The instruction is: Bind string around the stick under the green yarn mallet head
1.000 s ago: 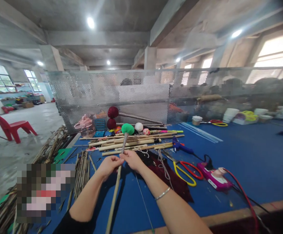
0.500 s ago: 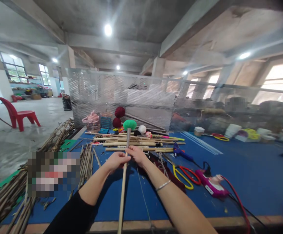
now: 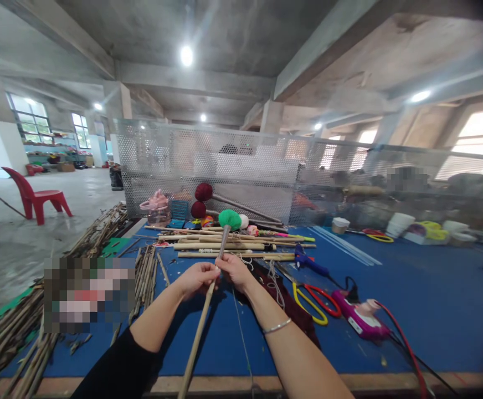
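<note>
Both hands grip a long bamboo stick (image 3: pixel 200 332) topped with a green yarn ball (image 3: pixel 230 219); the stick slants from the table's near edge up and to the right. My left hand (image 3: pixel 195 279) is closed round the shaft. My right hand (image 3: pixel 234 270) pinches the shaft just beside it, and a thin string (image 3: pixel 241 338) trails down from there toward me. Dark red cloth (image 3: pixel 285 302) lies under my right forearm.
On the blue table (image 3: pixel 411 288) lie bamboo sticks (image 3: pixel 225 244), red yarn-ball mallets (image 3: pixel 204 192), yellow-and-red scissors (image 3: pixel 314 296), a pink glue gun (image 3: pixel 360 318) with cord, a blue tool (image 3: pixel 308 260). A perforated metal screen (image 3: pixel 225 166) stands behind. Stick bundles (image 3: pixel 17 343) line the left edge; a red chair (image 3: pixel 36 197) stands far left.
The stick has tilted so its green head leans further right. Both hands keep their grip at the same spot; the camera view has shifted slightly.
</note>
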### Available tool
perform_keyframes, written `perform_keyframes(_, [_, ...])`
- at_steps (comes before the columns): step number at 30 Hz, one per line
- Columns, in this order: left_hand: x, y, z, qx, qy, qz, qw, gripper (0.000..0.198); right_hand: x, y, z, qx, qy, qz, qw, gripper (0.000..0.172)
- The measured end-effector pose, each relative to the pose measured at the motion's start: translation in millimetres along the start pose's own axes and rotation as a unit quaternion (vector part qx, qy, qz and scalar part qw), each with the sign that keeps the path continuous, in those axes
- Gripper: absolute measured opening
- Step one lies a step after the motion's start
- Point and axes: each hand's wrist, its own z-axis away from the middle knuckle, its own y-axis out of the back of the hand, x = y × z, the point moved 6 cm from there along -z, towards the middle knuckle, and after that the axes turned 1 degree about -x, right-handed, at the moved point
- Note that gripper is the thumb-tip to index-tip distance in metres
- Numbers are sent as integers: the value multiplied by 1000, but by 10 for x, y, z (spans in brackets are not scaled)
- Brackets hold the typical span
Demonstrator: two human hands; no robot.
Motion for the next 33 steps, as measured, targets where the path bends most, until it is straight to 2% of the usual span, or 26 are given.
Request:
perform_keyframes(2, [30,52,-4,48,-32,-37,998,33,15,3,-9,13,-3,21,1000,36])
perform_keyframes(4, [46,60,3,60,-39,-44,996,33,34,7,-14,12,-8,33,999,36])
perform_keyframes(11, [80,-44,84,-15,5,62,998,27,21,22,40,-55,-8,-18,998,35])
perform_keyframes(15, [59,-63,92,-43,21,66,997,29,-6,23,55,-60,1,-21,998,32])
perform_keyframes(17, [44,-34,77,-19,12,25,999,30,4,36,40,-48,6,-8,999,31])
perform_keyframes(21, [136,61,74,94,-88,-123,984,34,41,77,-1,-14,11,20,1000,32])
perform_keyframes(23, [172,67,84,116,-113,-161,974,34,52,79,-13,-3,11,36,999,32])
perform_keyframes(25, [175,74,85,121,-110,-162,973,34,58,80,-18,12,11,49,999,33])
perform_keyframes(29, [116,75,60,89,-67,-94,989,33,69,82,-9,29,3,52,998,32])
perform_keyframes(33, [42,22,32,17,-33,18,999,34,75,44,7,-18,-19,-6,1000,33])
